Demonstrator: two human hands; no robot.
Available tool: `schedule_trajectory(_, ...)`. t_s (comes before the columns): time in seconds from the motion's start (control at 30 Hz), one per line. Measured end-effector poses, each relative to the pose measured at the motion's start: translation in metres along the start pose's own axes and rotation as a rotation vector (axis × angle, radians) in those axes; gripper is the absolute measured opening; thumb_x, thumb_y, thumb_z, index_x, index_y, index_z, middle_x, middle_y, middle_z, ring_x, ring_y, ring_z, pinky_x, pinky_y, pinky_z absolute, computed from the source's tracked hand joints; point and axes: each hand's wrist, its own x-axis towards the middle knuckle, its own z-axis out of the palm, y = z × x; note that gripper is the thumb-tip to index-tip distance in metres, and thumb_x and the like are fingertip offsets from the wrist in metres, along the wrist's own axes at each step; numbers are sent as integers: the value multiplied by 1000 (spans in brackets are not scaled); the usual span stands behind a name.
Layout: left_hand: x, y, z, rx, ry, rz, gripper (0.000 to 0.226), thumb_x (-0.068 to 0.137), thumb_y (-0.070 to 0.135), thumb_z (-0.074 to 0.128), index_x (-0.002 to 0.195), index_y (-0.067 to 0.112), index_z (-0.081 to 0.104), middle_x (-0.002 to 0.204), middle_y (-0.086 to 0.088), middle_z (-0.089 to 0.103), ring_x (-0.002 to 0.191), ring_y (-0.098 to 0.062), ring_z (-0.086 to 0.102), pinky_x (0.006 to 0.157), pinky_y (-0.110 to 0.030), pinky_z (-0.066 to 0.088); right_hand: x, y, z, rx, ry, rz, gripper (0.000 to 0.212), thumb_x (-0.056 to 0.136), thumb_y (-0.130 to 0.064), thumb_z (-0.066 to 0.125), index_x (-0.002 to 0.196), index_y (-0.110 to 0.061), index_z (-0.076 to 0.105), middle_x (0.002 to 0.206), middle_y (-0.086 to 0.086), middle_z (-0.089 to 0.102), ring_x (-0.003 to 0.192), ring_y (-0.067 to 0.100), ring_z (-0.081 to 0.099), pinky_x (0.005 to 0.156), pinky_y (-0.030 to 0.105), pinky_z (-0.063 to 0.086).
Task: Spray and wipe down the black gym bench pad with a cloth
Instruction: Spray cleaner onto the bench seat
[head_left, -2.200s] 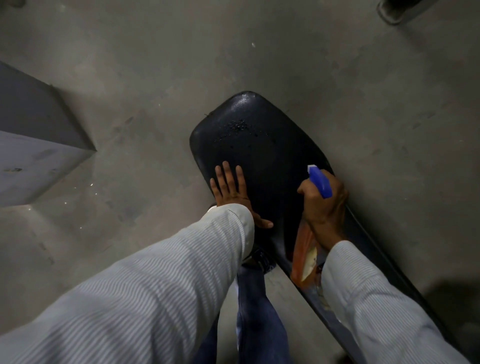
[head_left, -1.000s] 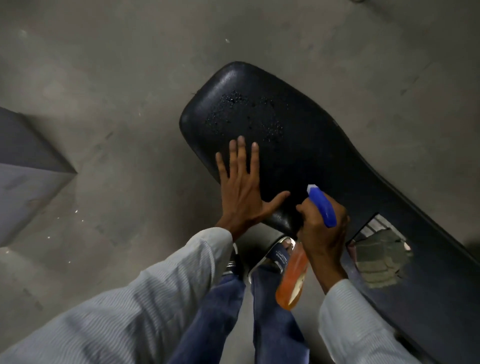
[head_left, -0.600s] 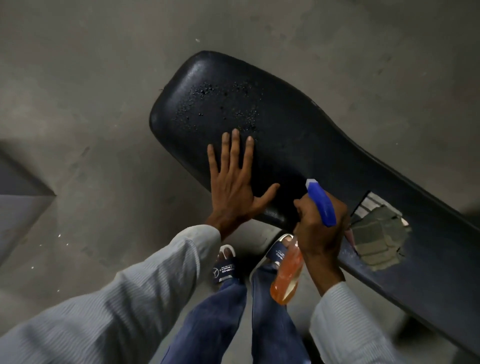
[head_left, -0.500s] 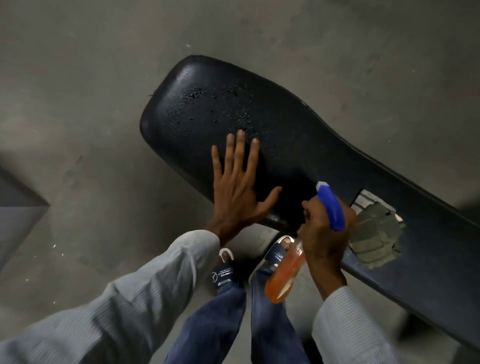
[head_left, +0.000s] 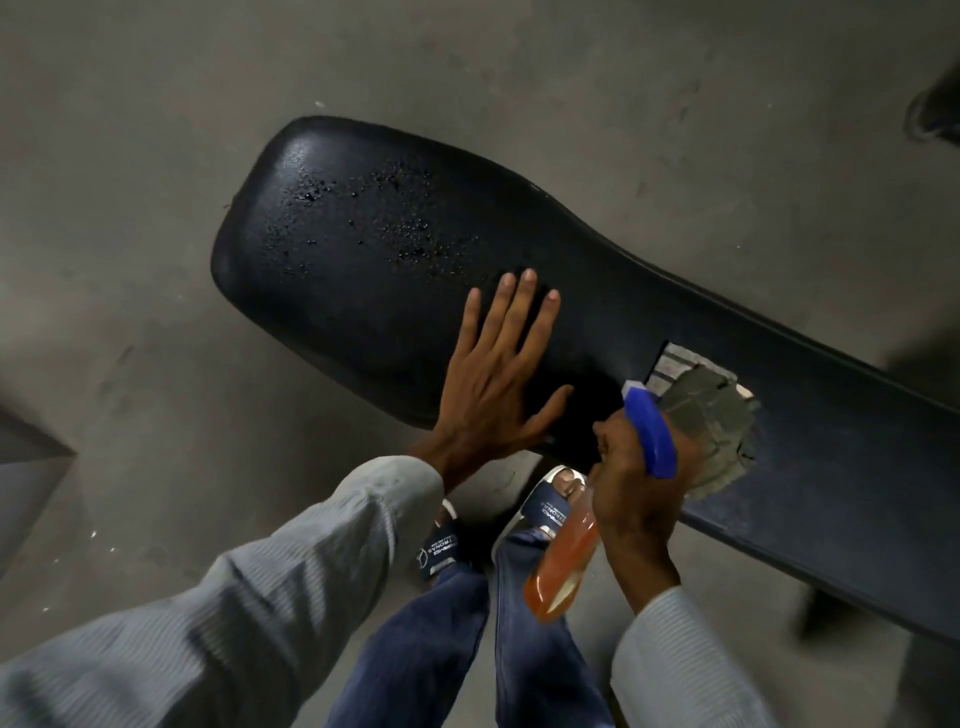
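Observation:
The black gym bench pad runs from upper left to lower right, its wide end speckled with spray droplets. My left hand lies flat on the pad's near edge, fingers spread, holding nothing. My right hand grips a spray bottle of orange liquid with a blue nozzle aimed over the pad. A folded grey cloth rests on the pad just beyond the nozzle.
Grey concrete floor surrounds the bench. My feet in dark sandals stand against the pad's near side. A grey block corner sits at the left edge. A dark object shows at the upper right.
The view has swung right along the bench, bringing the cloth into sight. More droplets cover the wide end. My left hand stays flat on the pad; my right hand keeps the bottle.

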Motion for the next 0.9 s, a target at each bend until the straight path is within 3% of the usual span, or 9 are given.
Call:
schedule_trajectory(0.17, -5, 11, 12, 28, -15, -20, 92, 102, 70, 44, 171, 12, 21, 179, -20, 8, 168, -35, 5, 135, -60, 2, -17, 16, -7, -27, -24, -20, 22, 82, -41, 58, 72, -22, 57, 63, -2, 54, 58, 14, 52, 60, 25, 47)
schedule_trajectory(0.27, -13, -4, 1, 29, 97, -163, 89, 103, 68, 46, 170, 12, 25, 179, -20, 12, 167, -36, 7, 135, -59, 2, -28, 22, -8, -54, -75, -63, 17, 84, -37, 58, 70, -27, 56, 61, -8, 55, 56, 10, 52, 56, 18, 43)
schedule_trajectory(0.37, -34, -39, -10, 75, 144, -366, 88, 105, 66, 44, 170, 11, 23, 179, -20, 12, 167, -37, 7, 134, -61, 5, -39, 28, -4, -69, -110, -19, 23, 83, -44, 57, 69, -25, 55, 61, -5, 53, 55, 11, 52, 56, 22, 44)
schedule_trajectory(0.43, -45, -58, -15, 61, 154, -421, 87, 107, 64, 43, 170, 8, 22, 179, -20, 12, 167, -37, 7, 134, -62, 7, -45, 29, 4, -86, -155, -13, 23, 86, -37, 60, 70, -21, 55, 64, 1, 53, 57, 15, 52, 59, 28, 47)
schedule_trajectory(0.53, -54, -72, -20, 29, 216, -427, 81, 109, 57, 44, 169, 6, 25, 178, -22, 14, 167, -38, 9, 135, -58, 6, -52, 25, 18, -86, -239, -21, 20, 86, -21, 63, 71, -12, 54, 65, 7, 50, 58, 20, 50, 58, 21, 43)
schedule_trajectory(0.73, -64, -86, -18, 4, 265, -546, 78, 111, 55, 39, 168, 3, 26, 177, -22, 17, 167, -38, 11, 135, -58, 8, -58, 22, 45, -159, -337, -76, 23, 84, -30, 59, 67, -18, 48, 65, 3, 48, 54, 19, 45, 56, 42, 45)
schedule_trajectory(0.9, -69, -94, -21, -17, 315, -612, 75, 111, 50, 43, 168, 4, 27, 177, -21, 19, 167, -37, 12, 135, -57, 10, -57, 18, 59, -244, -434, -159, 27, 84, -41, 51, 66, -21, 47, 64, -4, 46, 56, 21, 48, 58, 47, 49)
